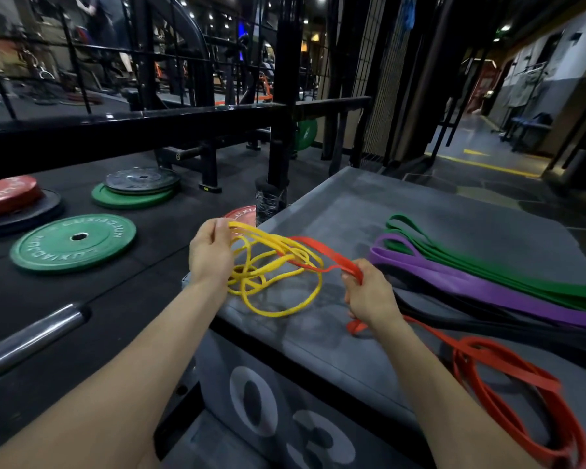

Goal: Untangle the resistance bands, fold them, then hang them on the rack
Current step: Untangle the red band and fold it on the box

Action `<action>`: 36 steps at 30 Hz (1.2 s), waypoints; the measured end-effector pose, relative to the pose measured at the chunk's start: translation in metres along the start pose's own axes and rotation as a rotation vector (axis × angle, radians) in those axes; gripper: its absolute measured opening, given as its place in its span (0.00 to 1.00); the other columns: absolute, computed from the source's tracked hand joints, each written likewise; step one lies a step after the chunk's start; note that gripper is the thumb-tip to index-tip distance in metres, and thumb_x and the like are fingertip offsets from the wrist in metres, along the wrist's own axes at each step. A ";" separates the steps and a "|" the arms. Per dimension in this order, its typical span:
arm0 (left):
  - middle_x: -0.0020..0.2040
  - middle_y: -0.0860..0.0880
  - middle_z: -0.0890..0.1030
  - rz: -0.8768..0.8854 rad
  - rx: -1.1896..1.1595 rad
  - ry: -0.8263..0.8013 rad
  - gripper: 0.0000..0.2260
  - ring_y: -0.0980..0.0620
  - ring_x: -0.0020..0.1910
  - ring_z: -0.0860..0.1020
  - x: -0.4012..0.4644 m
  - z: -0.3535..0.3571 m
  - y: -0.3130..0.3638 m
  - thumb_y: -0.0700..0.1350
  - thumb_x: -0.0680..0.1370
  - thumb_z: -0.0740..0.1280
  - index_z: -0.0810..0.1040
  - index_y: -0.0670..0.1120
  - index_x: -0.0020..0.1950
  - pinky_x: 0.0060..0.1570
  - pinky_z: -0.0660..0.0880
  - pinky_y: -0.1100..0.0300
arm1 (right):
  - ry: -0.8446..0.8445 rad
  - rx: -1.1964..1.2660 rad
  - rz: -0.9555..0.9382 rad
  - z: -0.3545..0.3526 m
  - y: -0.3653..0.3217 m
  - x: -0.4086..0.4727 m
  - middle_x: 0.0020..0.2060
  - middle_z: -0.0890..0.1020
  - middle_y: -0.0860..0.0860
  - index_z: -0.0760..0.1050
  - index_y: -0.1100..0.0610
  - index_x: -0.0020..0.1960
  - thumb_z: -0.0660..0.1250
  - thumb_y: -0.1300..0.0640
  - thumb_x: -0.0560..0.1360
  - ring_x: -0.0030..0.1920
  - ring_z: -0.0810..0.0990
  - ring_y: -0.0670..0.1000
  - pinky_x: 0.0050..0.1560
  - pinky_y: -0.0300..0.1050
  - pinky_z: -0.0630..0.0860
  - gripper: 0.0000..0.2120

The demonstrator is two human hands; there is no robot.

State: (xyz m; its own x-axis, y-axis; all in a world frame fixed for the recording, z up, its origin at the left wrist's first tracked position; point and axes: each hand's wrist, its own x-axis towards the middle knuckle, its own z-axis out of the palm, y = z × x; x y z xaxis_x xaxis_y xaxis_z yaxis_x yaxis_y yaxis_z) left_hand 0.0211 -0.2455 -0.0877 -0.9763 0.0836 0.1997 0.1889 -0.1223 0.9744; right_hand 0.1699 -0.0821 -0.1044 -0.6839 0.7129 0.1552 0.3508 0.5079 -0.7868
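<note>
Plainly the light, limp yellow band (pixel 271 269), coiled on the grey box (pixel 352 211) at ten o'clock of the right hand (pixel 369 294), is pinched by the left hand (pixel 210 253), while the right hand grips the threaded, grippy red band (pixel 325 253), best held at free loops.

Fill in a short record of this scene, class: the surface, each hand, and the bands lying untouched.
surface: grey padded box top
left hand: fingers pinch thin yellow rubber band
right hand: grips flat red rubber band, which crosses the yellow tangle
untouched: green rubber band, purple rubber band, black rubber band, side by side
</note>
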 end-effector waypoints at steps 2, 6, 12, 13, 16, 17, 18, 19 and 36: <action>0.39 0.44 0.72 -0.032 0.093 0.094 0.12 0.48 0.40 0.70 0.008 -0.006 -0.005 0.47 0.81 0.57 0.75 0.47 0.41 0.44 0.71 0.52 | 0.016 -0.023 0.043 0.000 0.003 0.004 0.36 0.75 0.58 0.70 0.52 0.42 0.60 0.56 0.77 0.37 0.72 0.55 0.46 0.60 0.77 0.05; 0.48 0.39 0.76 -0.216 -0.039 0.205 0.14 0.45 0.52 0.77 0.021 -0.016 -0.005 0.45 0.82 0.55 0.73 0.37 0.60 0.52 0.73 0.52 | 0.015 0.011 0.144 -0.004 0.010 0.010 0.35 0.75 0.59 0.71 0.57 0.42 0.59 0.58 0.77 0.26 0.73 0.55 0.27 0.44 0.72 0.06; 0.62 0.40 0.70 0.057 0.664 0.088 0.14 0.41 0.58 0.72 0.009 -0.017 -0.008 0.37 0.74 0.62 0.75 0.46 0.58 0.61 0.68 0.53 | 0.006 0.019 0.160 0.003 0.010 0.011 0.34 0.75 0.57 0.72 0.56 0.41 0.61 0.57 0.75 0.31 0.74 0.56 0.41 0.57 0.80 0.05; 0.61 0.41 0.69 0.207 0.702 0.052 0.14 0.41 0.59 0.71 0.002 -0.014 -0.006 0.37 0.74 0.63 0.74 0.45 0.59 0.61 0.67 0.53 | -0.007 0.035 0.167 0.004 0.008 0.010 0.34 0.74 0.57 0.72 0.55 0.41 0.61 0.57 0.75 0.29 0.74 0.56 0.39 0.56 0.80 0.05; 0.60 0.44 0.70 0.491 0.635 -0.170 0.13 0.44 0.57 0.73 -0.019 0.001 -0.001 0.40 0.76 0.64 0.74 0.43 0.60 0.57 0.69 0.53 | -0.030 0.003 0.125 0.006 0.009 0.011 0.33 0.75 0.56 0.72 0.54 0.41 0.62 0.57 0.75 0.33 0.74 0.56 0.43 0.58 0.78 0.04; 0.62 0.46 0.71 0.530 0.643 -0.274 0.13 0.45 0.57 0.74 -0.024 0.008 -0.003 0.42 0.77 0.64 0.73 0.43 0.62 0.57 0.69 0.54 | -0.046 -0.004 0.115 0.005 0.009 0.011 0.33 0.74 0.56 0.72 0.55 0.42 0.62 0.58 0.74 0.35 0.73 0.56 0.44 0.59 0.78 0.03; 0.63 0.48 0.71 0.553 0.667 -0.374 0.15 0.46 0.57 0.74 -0.028 0.015 -0.005 0.45 0.78 0.63 0.71 0.45 0.64 0.57 0.68 0.55 | -0.059 -0.008 0.095 0.005 0.009 0.011 0.33 0.74 0.56 0.73 0.56 0.43 0.62 0.58 0.74 0.36 0.73 0.55 0.45 0.60 0.78 0.03; 0.66 0.49 0.70 0.563 0.709 -0.460 0.17 0.47 0.59 0.73 -0.031 0.021 -0.009 0.47 0.78 0.62 0.69 0.46 0.66 0.59 0.67 0.55 | -0.072 -0.009 0.085 0.005 0.009 0.010 0.32 0.73 0.55 0.72 0.56 0.43 0.62 0.59 0.74 0.36 0.72 0.55 0.46 0.60 0.77 0.02; 0.37 0.51 0.74 0.189 0.234 -0.297 0.13 0.56 0.37 0.72 -0.012 0.032 -0.001 0.45 0.82 0.55 0.75 0.42 0.44 0.42 0.69 0.66 | -0.164 0.403 0.162 0.007 -0.001 0.002 0.25 0.66 0.51 0.66 0.52 0.37 0.61 0.61 0.74 0.20 0.63 0.47 0.26 0.41 0.61 0.09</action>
State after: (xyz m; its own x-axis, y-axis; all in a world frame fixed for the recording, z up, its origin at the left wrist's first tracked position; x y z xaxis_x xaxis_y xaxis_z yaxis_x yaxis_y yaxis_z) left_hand 0.0359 -0.2145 -0.0880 -0.8555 0.3669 0.3653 0.4144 0.0624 0.9079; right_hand 0.1634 -0.0844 -0.1073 -0.7441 0.6654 -0.0599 0.2070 0.1445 -0.9676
